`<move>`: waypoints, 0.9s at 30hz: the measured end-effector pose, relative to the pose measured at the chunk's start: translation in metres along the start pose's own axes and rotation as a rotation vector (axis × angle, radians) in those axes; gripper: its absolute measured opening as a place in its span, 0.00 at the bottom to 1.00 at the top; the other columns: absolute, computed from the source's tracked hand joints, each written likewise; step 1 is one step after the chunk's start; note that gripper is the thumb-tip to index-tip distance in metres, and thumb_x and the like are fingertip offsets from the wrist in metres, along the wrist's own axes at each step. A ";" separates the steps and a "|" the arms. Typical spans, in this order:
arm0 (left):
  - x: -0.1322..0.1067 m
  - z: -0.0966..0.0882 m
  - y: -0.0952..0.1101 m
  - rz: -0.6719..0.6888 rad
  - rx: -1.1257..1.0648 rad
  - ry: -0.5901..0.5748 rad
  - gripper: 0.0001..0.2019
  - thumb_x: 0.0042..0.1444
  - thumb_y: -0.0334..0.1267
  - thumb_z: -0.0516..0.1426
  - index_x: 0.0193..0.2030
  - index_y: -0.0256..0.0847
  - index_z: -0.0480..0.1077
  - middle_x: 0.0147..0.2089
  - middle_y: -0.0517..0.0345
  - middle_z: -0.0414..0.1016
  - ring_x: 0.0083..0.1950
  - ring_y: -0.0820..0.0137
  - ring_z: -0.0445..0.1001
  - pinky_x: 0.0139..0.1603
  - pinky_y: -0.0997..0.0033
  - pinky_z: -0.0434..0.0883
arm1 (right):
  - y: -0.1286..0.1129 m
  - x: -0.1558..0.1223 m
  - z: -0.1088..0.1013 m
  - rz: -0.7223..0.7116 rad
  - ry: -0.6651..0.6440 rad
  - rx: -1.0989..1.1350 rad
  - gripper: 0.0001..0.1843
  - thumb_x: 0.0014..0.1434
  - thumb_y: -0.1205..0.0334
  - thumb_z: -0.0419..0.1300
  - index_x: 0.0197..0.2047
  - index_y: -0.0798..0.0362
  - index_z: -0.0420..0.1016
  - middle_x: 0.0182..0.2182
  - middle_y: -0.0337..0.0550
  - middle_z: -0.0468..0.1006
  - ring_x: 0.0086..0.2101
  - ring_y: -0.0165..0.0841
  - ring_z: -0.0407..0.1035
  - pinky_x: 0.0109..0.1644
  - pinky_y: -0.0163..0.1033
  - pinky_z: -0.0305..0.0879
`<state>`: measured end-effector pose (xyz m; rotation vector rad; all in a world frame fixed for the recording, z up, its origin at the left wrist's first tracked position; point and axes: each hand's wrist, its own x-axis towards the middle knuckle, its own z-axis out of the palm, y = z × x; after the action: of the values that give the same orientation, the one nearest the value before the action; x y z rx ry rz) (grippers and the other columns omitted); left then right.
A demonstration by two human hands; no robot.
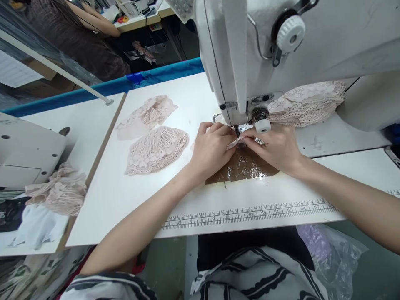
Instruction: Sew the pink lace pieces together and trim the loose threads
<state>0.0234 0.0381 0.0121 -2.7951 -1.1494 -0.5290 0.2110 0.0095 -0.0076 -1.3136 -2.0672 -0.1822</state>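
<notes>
A white sewing machine (281,50) stands over the table, its needle (236,130) pointing down between my hands. My left hand (211,148) is closed, pinching a small pale pink lace piece (235,143) just left of the needle. From the right, my right hand (276,148) pinches the same lace piece with its fingers together. Both hands rest on a brown taped patch (243,166) of the table.
Two pink lace pieces (156,148) lie to the left on the white table (125,196). More lace (308,104) is piled behind the machine, and a bundle (58,191) sits at far left. A printed ruler (250,213) runs along the front edge. Another person (78,37) sits beyond.
</notes>
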 end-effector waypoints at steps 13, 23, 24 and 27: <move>-0.038 -0.002 0.020 0.211 0.191 0.106 0.12 0.62 0.31 0.54 0.51 0.37 0.73 0.54 0.50 0.77 0.58 0.60 0.71 0.56 0.59 0.65 | -0.009 -0.013 -0.015 -0.436 -0.034 -0.067 0.11 0.61 0.73 0.57 0.32 0.52 0.79 0.36 0.39 0.83 0.36 0.31 0.77 0.43 0.37 0.73; -0.040 -0.003 0.016 0.227 0.167 0.069 0.14 0.62 0.30 0.54 0.53 0.34 0.73 0.52 0.46 0.78 0.59 0.60 0.72 0.58 0.55 0.66 | -0.009 -0.012 -0.016 -0.482 -0.068 -0.100 0.08 0.59 0.75 0.59 0.36 0.57 0.79 0.37 0.43 0.83 0.40 0.34 0.78 0.43 0.38 0.74; -0.040 -0.003 0.016 0.226 0.172 0.069 0.14 0.63 0.30 0.53 0.53 0.35 0.73 0.52 0.47 0.78 0.59 0.60 0.73 0.57 0.55 0.66 | -0.009 -0.012 -0.016 -0.483 -0.069 -0.099 0.08 0.59 0.75 0.59 0.36 0.57 0.79 0.37 0.43 0.83 0.40 0.34 0.78 0.43 0.38 0.74; -0.040 -0.003 0.016 0.223 0.189 0.079 0.13 0.63 0.30 0.53 0.53 0.35 0.73 0.52 0.47 0.78 0.58 0.60 0.73 0.57 0.56 0.67 | -0.009 -0.013 -0.016 -0.483 -0.067 -0.100 0.08 0.59 0.75 0.59 0.36 0.57 0.79 0.38 0.43 0.83 0.40 0.33 0.78 0.43 0.38 0.75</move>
<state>0.0073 -0.0011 0.0019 -2.6666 -0.8122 -0.4779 0.2141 -0.0115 -0.0009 -0.8619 -2.4305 -0.4629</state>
